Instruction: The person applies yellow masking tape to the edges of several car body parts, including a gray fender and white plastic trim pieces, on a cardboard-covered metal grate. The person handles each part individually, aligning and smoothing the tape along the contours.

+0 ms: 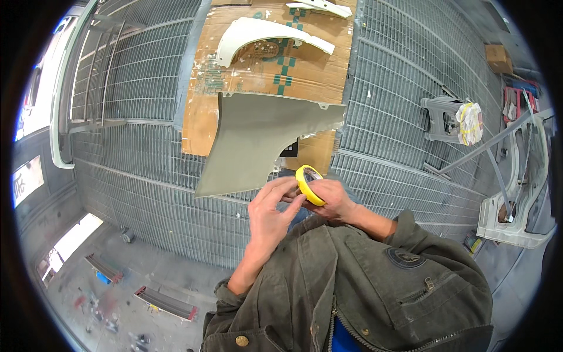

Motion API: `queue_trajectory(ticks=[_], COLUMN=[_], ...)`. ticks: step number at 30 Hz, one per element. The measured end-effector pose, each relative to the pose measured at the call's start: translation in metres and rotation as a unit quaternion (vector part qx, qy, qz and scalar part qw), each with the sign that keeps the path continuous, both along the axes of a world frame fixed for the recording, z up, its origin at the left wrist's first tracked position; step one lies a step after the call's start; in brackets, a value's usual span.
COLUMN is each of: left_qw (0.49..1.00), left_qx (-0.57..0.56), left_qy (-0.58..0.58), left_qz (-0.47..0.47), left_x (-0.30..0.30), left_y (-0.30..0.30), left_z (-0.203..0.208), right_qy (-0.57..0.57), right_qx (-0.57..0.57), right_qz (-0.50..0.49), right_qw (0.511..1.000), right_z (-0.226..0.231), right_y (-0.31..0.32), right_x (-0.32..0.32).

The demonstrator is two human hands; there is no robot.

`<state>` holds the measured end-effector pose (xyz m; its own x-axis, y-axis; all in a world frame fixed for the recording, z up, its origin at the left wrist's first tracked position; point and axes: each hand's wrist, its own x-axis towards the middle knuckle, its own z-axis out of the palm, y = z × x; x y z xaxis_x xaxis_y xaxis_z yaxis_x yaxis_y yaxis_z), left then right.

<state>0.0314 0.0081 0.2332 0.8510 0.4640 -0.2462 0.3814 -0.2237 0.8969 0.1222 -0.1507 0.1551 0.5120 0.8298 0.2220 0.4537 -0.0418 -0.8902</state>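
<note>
A roll of yellow masking tape is held up in front of my chest. My right hand grips it from the right, with fingers at its ring. From the left, my left hand meets the roll's near edge, its thumb and fingertips closed in against the tape; the fingertips are partly hidden. Just beyond my hands lies a grey-green car fender panel, resting on cardboard, its lower left corner jutting out past the cardboard. The curved wheel-arch edge of the panel faces the tape.
Farther off on the cardboard lie a white curved arch part and another white strip. Metal floor grating surrounds it. A grey stand with a plastic-wrapped top and a car body frame are at right; a metal rack at left.
</note>
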Motion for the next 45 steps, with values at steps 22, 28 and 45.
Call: queue_trajectory(ticks=[22, 28, 45], left_qw=[0.977, 0.949, 0.817], left_qx=[-0.145, -0.216, -0.539], left_qy=[0.071, 0.174, 0.131], left_qz=[-0.138, -0.150, 0.159], left_x=[-0.003, -0.009, -0.011], left_y=[0.024, 0.019, -0.005], left_z=[-0.033, -0.031, -0.067], right_qy=[0.281, 0.331, 0.125], right_qx=[-0.060, -0.071, -0.099], right_qz=[0.081, 0.109, -0.117], right_qw=[0.955, 0.934, 0.980], right_z=[0.021, 0.016, -0.001], right_y=[-0.015, -0.021, -0.022], right_x=[0.011, 0.016, 0.008])
